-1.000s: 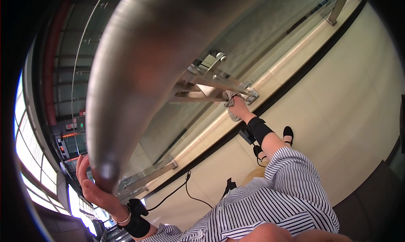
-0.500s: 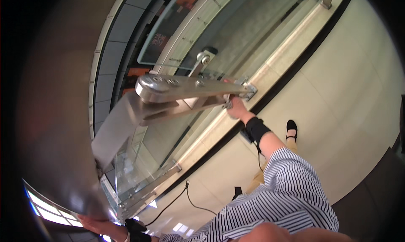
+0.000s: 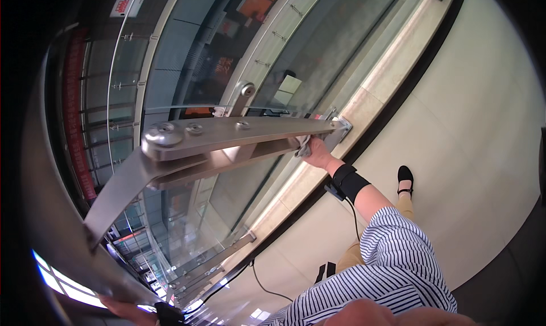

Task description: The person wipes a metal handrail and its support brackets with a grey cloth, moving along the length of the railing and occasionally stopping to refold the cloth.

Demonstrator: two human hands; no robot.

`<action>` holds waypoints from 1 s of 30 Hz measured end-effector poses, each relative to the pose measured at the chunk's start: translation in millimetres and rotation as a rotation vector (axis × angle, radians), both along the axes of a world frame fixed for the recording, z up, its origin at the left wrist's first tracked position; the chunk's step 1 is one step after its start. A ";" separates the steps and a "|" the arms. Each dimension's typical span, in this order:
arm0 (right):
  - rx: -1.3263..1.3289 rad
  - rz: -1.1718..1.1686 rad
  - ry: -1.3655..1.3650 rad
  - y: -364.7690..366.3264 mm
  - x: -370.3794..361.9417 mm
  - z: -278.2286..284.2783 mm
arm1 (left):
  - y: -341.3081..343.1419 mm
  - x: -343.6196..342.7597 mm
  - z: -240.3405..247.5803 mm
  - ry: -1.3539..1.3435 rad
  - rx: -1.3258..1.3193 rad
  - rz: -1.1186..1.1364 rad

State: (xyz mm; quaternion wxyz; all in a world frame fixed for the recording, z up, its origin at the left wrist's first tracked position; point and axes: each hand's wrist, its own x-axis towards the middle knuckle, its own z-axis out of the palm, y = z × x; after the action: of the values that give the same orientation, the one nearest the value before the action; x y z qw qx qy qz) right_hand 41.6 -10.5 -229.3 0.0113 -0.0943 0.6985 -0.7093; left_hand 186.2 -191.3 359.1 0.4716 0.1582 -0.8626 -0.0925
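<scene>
My right hand is closed on a grey cloth and presses it to the lower end of a brushed-steel railing post. The post is made of two parallel plates with round bolts. At its top, a bent bracket joins it to a thick, round steel handrail on the left. My left hand is at the handrail near the lower left edge, against its underside. That hand is partly cut off and its fingers are mostly hidden behind the tube.
Glass panels run beside the post, above a pale stone ledge edged in black. Another steel post stands at the lower left. A black cable hangs near my body. Light floor tiles spread to the right, with my black shoe on them.
The view has shifted, so the handrail and post top sit further left and more of the space beyond the glass shows. My right hand stays at the post's lower end with the cloth.
</scene>
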 end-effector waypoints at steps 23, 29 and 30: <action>0.105 -0.206 0.009 15.6 10.9 129.9 | -46.8 6.0 3.8 -0.091 -0.130 -0.106; 0.012 -0.385 -0.060 -1.7 21.0 197.9 | -1.5 -23.1 -5.9 -0.301 -0.307 -0.257; 0.053 -0.399 -0.037 -5.5 21.9 210.8 | 1.4 -22.4 -4.6 -0.342 -0.289 -0.264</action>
State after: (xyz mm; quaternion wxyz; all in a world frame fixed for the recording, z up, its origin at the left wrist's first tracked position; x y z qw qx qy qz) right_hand 63.5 -16.0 -18.4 -0.1142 0.0594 0.7216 -0.6803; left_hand 163.8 -189.9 354.5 0.3206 -0.0116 -0.9471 -0.0010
